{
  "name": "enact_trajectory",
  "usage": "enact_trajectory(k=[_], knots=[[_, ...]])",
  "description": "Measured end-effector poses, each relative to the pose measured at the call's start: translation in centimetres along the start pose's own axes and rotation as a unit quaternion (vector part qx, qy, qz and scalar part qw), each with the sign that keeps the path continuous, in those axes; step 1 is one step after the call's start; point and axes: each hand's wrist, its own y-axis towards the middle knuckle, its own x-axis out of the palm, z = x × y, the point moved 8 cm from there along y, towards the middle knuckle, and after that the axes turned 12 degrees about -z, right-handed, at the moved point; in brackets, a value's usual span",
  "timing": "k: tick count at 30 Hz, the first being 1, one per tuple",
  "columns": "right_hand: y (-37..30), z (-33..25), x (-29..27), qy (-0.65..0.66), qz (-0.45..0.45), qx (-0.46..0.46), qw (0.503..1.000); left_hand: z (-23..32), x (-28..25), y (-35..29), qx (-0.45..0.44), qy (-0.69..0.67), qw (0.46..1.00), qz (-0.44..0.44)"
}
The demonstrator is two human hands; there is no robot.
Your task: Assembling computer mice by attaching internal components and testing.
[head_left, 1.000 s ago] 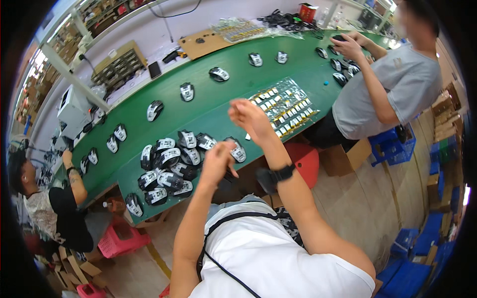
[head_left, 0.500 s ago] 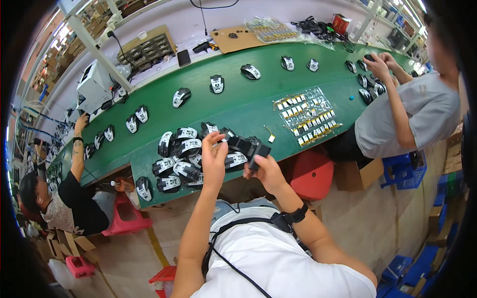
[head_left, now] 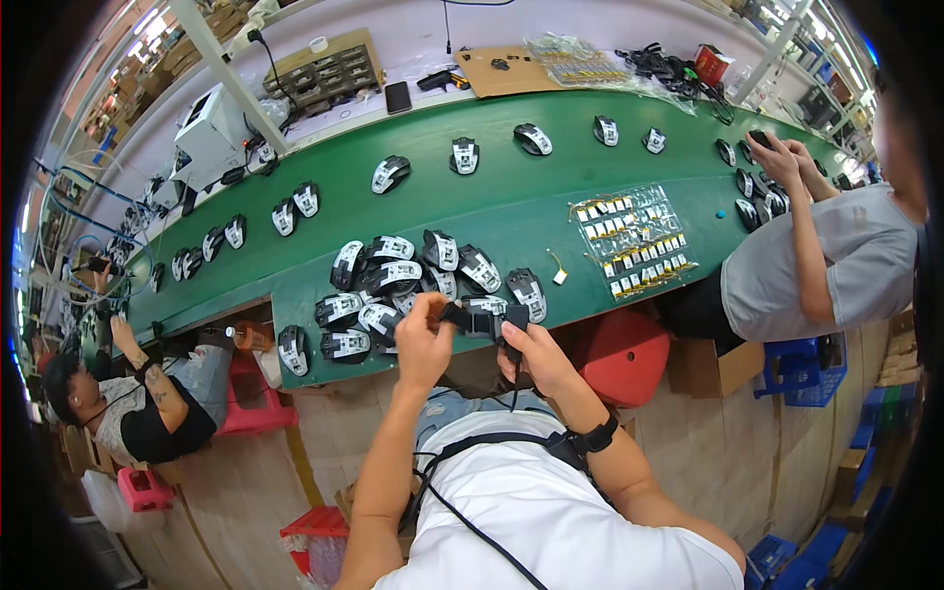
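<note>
Over the near edge of the green bench, my right hand (head_left: 539,360) is closed around a small black box-shaped device (head_left: 516,317). A black strap (head_left: 476,323) reaches from this device to my left hand (head_left: 423,344), whose fingers pinch its other end. A thin dark cable hangs below the device. Just beyond my hands lies a pile of black and white computer mice (head_left: 391,275), bare white parts facing up. One mouse (head_left: 527,293) sits at the pile's right side, close behind the device. A dark band circles my right wrist.
Clear trays of small batteries (head_left: 634,246) lie to the right, with one loose battery (head_left: 560,276) beside them. A row of mice (head_left: 464,155) lines the bench's far strip. Co-workers sit left and right. A red stool (head_left: 621,356) stands by the near edge.
Both hands have come lower, closer to my body, with the device and strap. My left fingers, earlier raised and spread, now pinch the strap. The whole view has shifted slightly.
</note>
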Motion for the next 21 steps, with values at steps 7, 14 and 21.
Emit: enact_trajectory(k=[7,14,21], knots=[[0.5,-1.2,0.9,-0.162,0.070,0.003,0.984,-6.0,6.8,-3.4,-0.352,-0.581,0.725,-0.111],[1.9,0.4,1.5,-0.121,0.020,-0.012,0.992,-5.6,3.9,-1.0,-0.151,-0.615,0.773,0.025],[1.4,1.0,3.3,-0.059,-0.023,0.030,0.998,-3.9,3.4,1.3,-0.023,-0.627,0.772,-0.105]])
